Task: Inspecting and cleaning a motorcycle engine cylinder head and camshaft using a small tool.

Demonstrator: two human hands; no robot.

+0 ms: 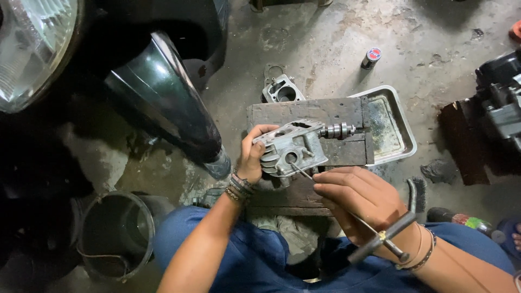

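Fingers of the left hand [251,157] grip a metal engine part [291,150] above a wooden block [347,111]. Right hand [355,198], just below it, pinches a T-handle tool [374,230] whose tip enters the part.

Dull silver-grey is seen on the finned engine part [290,147], greasy in spots. The wooden block [347,111] under it is stained dark brown. A pale metal tray [404,127] shows rusty smudges, the trousers [244,260] are blue, the fender [163,97] glossy dark green, and the small can [372,57] is capped red and white.
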